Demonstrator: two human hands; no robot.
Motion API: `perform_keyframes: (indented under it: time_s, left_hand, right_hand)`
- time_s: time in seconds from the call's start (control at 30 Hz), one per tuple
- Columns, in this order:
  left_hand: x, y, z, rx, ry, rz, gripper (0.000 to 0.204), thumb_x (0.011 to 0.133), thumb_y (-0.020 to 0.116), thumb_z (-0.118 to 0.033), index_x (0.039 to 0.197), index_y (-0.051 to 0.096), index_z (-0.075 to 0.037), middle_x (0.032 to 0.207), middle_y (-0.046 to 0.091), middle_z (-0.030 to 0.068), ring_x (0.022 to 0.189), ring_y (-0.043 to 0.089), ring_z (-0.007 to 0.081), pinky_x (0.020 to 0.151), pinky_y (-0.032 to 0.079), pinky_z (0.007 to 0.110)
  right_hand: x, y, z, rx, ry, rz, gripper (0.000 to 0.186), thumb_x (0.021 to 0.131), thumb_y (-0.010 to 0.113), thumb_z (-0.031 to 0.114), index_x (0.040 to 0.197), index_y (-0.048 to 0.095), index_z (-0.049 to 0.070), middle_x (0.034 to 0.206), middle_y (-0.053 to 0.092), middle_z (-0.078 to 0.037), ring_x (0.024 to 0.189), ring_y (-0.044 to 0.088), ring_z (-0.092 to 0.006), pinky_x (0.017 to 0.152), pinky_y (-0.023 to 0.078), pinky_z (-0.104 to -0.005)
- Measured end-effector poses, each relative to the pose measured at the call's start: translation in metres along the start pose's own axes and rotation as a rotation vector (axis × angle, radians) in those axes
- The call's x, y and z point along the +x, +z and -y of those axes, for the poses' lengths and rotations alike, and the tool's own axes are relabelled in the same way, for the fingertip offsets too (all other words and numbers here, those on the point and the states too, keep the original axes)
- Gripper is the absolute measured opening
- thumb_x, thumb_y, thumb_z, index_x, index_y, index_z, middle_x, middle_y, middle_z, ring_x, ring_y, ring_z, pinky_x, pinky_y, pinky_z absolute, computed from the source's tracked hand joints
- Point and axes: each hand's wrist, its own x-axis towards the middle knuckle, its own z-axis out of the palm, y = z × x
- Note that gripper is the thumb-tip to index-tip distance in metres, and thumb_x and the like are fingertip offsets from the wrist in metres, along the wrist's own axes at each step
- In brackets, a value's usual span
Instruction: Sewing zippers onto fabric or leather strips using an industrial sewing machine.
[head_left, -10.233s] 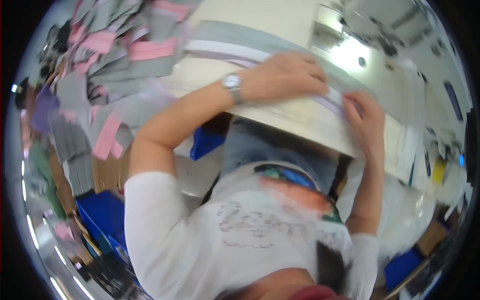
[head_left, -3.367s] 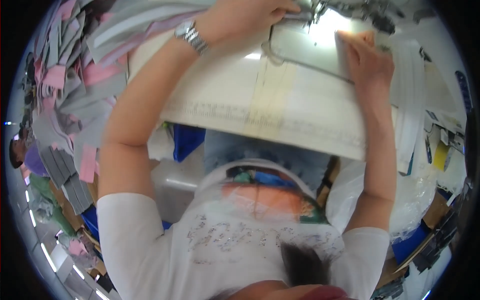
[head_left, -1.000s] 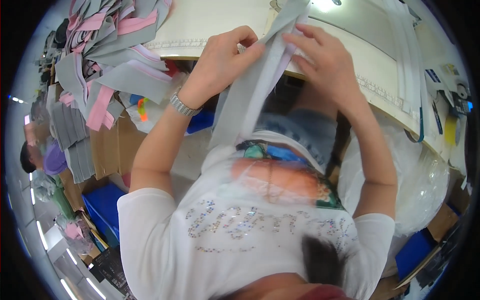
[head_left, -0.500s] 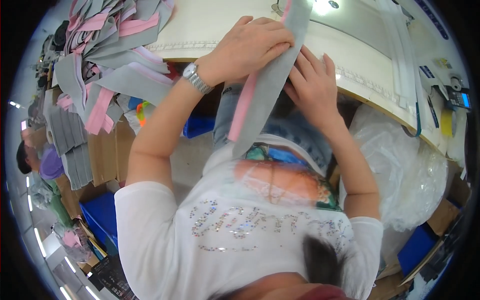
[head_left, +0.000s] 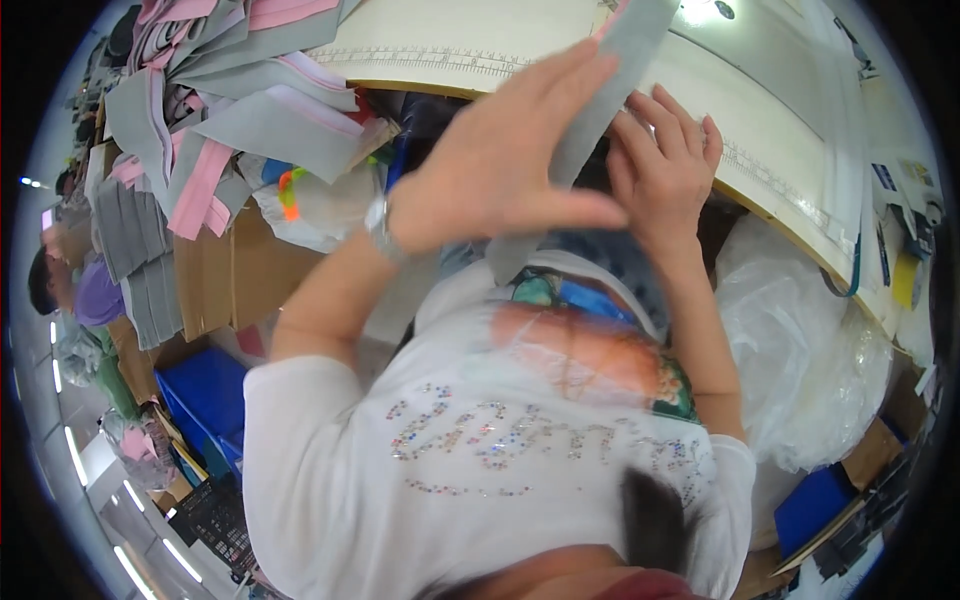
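A long grey fabric strip point(head_left: 592, 122) with a pink edge slants from the sewing table's surface over its front edge toward my lap. My left hand point(head_left: 505, 150) is lifted over the strip, smeared by motion. Its thumb stands well apart from its fingers, and nothing shows in its grasp. It covers the middle of the strip's left side. Right of the strip, my right hand point(head_left: 665, 165) rests at the table edge with loosely bent, parted fingers. Its index fingertip lies close to the strip's edge; whether it touches cannot be told.
A heap of grey and pink strips point(head_left: 265, 120) lies on the left, hanging past the table edge. Below it stand a cardboard box point(head_left: 255, 270) and a blue bin point(head_left: 200, 395). Clear plastic bags point(head_left: 790, 350) bulge under the table's right side. A printed ruler scale point(head_left: 440, 58) runs along the table point(head_left: 400, 25).
My left hand has let go of the strip and swung down toward me, its thumb spreading. My right hand has shifted slightly right and up. The strip's lower end has moved right.
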Motion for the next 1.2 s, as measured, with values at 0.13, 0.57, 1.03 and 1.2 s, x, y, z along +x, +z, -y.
perform_keyframes:
  time_s: [0.13,0.57,1.03,1.2]
  left_hand:
    - [-0.036,0.008,-0.018,0.08,-0.234,0.017,0.08,0.07,0.075,-0.018,0.136,0.033,-0.001,0.141,0.037,0.0191,0.124,0.045,0.0338,0.099,0.041,0.037]
    - [-0.043,0.002,-0.02,-0.122,-0.43,0.045,0.032,0.074,0.064,-0.012,0.102,0.052,-0.003,0.118,0.057,0.0121,0.084,0.063,0.0297,0.067,0.051,0.035]
    - [-0.022,0.001,-0.004,0.165,0.056,0.201,0.008,0.081,0.051,-0.01,0.086,0.051,-0.005,0.128,0.056,0.0076,0.129,0.042,0.0286,0.105,0.023,0.057]
    - [-0.009,-0.011,-0.006,0.167,0.035,0.311,0.033,0.079,0.049,-0.005,0.111,0.056,-0.007,0.12,0.059,0.0074,0.13,0.041,0.0264,0.104,0.024,0.051]
  right_hand:
    - [-0.008,-0.018,0.017,0.276,0.109,-0.086,0.016,0.077,0.066,0.012,0.093,0.068,0.012,0.095,0.064,-0.005,0.094,0.061,-0.0192,0.091,0.04,-0.0348]
    - [-0.017,0.007,0.033,1.666,1.024,0.361,0.025,0.088,0.062,0.027,0.092,0.068,0.003,0.081,0.064,-0.001,0.069,0.057,-0.006,0.061,0.046,-0.0205]
    - [-0.012,-0.004,0.034,1.513,0.977,0.437,0.021,0.087,0.059,0.018,0.087,0.067,0.0,0.074,0.063,-0.004,0.06,0.057,-0.0066,0.05,0.049,-0.0188]
    - [-0.012,-0.004,0.031,1.624,1.011,0.41,0.02,0.088,0.057,0.017,0.092,0.066,-0.001,0.075,0.064,-0.005,0.059,0.059,-0.0074,0.049,0.05,-0.0189]
